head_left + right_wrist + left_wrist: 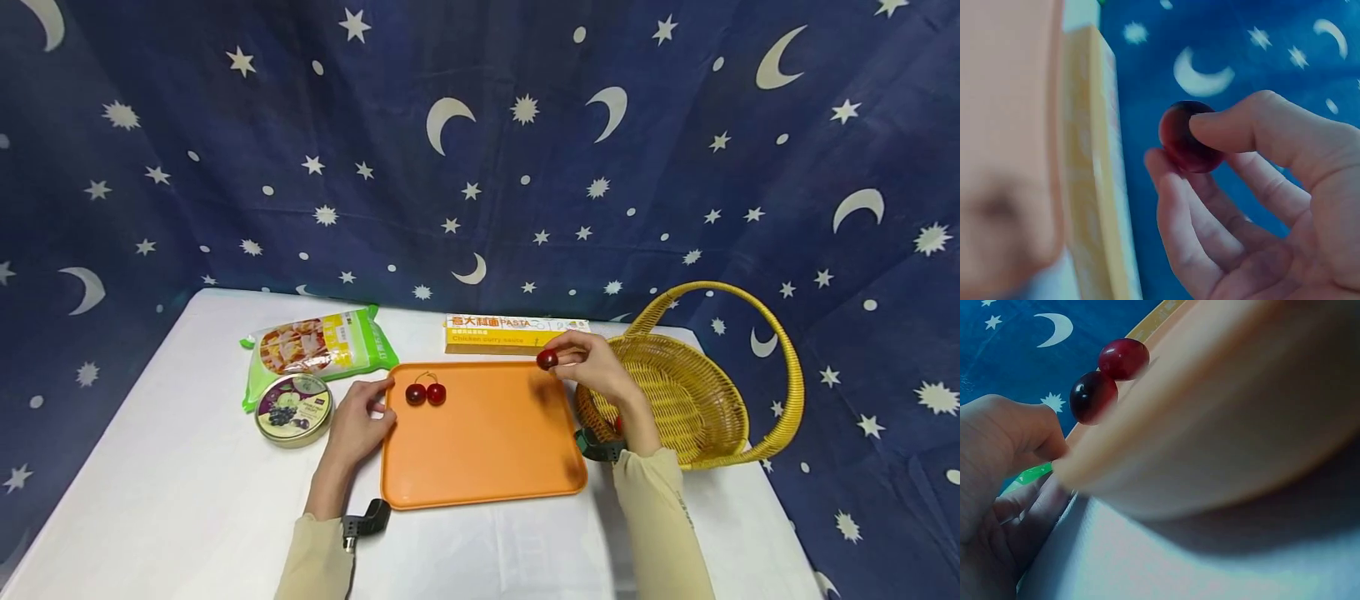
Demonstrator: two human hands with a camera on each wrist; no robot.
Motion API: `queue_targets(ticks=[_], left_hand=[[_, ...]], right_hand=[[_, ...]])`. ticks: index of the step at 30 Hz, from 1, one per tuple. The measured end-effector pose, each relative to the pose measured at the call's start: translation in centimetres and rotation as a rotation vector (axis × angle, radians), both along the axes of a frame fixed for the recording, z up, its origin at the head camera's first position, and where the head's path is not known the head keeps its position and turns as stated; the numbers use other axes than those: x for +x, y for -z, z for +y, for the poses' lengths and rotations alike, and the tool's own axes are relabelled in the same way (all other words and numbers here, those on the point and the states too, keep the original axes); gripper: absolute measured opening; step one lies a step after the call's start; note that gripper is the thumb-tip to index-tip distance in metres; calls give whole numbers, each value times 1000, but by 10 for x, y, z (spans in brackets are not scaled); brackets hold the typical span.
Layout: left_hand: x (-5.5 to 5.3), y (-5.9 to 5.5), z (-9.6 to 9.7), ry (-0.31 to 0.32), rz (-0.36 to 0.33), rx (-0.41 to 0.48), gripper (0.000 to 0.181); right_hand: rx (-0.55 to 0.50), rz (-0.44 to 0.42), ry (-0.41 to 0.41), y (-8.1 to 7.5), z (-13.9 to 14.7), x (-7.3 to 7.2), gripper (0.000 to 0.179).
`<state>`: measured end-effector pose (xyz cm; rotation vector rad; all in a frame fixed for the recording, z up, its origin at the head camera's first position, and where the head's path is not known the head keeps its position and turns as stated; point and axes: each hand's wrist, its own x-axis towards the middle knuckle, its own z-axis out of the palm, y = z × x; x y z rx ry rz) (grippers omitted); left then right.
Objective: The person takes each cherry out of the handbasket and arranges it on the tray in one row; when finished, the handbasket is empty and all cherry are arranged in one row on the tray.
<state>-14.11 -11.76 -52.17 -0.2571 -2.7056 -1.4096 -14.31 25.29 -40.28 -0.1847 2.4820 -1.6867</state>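
Observation:
My right hand [596, 364] pinches a dark red cherry [547, 359] between thumb and fingers, above the far right corner of an orange tray [483, 450]. The right wrist view shows the thumb pressed on this glossy cherry [1188, 140]; no stem is visible. At the tray's left edge, my left hand [358, 422] grips the rim, with the thumb and a finger on either side of it in the left wrist view. Two cherries [426, 394] joined by their stems lie on the tray near its far left corner, close to the left fingertips.
A yellow wicker basket [678, 400] with a tall handle stands right of the tray; something red [618, 424] shows there beside the right forearm. Behind the tray lies a pasta box [487, 337]. At the left are a green food bag [360, 340] and a round tin [294, 407].

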Motion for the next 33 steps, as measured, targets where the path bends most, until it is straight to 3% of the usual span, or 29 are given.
queue_targets(ticks=[9,15,28,33], left_hand=[[-1,0,4,19,27,2,50],[0,-1,4,17,15,0,50],[0,-1,3,23,24,11,50],[0,0,-1,6,28,15,50]], right_hand=[[-7,-19,-75,50,-67,-10,35],[5,-37,-127,76,-91,-12,35],[49,-14,-96,84,-106,-14,37],[25,-12,-89,69,-96,-14,37]])
